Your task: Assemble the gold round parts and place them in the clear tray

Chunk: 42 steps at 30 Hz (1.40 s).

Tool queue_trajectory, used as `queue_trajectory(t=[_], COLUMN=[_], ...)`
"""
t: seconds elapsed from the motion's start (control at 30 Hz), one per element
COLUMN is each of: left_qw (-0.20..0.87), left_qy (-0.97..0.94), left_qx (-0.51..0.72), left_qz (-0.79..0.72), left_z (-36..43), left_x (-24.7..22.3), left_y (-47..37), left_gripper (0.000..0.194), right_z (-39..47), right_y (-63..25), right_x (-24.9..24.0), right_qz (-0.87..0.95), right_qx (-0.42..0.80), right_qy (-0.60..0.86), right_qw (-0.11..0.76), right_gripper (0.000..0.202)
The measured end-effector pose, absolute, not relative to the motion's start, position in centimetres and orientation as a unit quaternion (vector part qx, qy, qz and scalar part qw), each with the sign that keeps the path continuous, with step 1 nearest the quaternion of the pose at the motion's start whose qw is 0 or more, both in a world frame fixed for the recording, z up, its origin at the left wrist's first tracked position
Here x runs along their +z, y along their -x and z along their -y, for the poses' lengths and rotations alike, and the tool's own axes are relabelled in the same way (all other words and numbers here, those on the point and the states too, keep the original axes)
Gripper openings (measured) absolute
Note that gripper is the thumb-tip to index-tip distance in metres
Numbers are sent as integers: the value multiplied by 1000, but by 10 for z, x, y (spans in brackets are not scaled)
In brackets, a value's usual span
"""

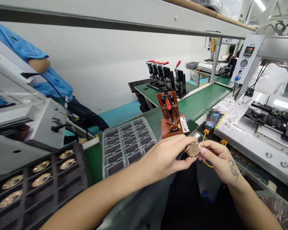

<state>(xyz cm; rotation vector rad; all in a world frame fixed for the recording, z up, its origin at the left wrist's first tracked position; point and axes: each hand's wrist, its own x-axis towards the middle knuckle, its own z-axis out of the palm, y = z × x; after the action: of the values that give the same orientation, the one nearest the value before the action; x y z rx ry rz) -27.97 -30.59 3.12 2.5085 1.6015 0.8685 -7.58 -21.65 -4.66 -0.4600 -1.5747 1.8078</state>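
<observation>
A round gold watch case [193, 149] with printed markings on its flat face is held up between my two hands. My left hand [169, 155] grips its left side, thumb below and fingers above. The fingertips of my right hand [214, 156] pinch its right edge. Just beyond my hands stands a red-brown toggle press [171, 111] with a red handle and a white label. A clear plastic tray [128, 142] with dark compartments lies left of the press. Several gold round parts [41, 179] sit in a black foam tray [83, 169] at the lower left.
A white machine [252, 127] with black fixtures stands at the right, a phone [212, 119] beside it. Black clamps [166, 76] with red handles stand farther back. A person in blue [50, 73] is at the left. A metal beam [124, 17] crosses overhead.
</observation>
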Motion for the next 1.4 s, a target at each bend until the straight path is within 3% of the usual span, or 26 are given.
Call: queue_trajectory(t=[0.77,0.97,1.13,1.27,1.4], left_qw=[144,336,511,542,510], left_qy=[-779,-652,-501,-457,-457], left_qx=[307,370,456,480,491], left_qz=[-528,-570,-530,-515,-539], left_z=[313,321,328,335,344], left_x=[31,25,15,10,4], left_y=[285,285,288,290,299], left_gripper=[26,47,33,30,37], right_z=[221,223,226,227,231], right_y=[88,94,100,103,102], right_x=[-51,-55,-61,-63,-76], right_qz=[631,637,641,653,693], right_qx=[682,678,679,674,637], right_qy=[168,160,157,156,171], right_qw=[330,331,322,308,289], right_gripper=[26,26,26,31,37])
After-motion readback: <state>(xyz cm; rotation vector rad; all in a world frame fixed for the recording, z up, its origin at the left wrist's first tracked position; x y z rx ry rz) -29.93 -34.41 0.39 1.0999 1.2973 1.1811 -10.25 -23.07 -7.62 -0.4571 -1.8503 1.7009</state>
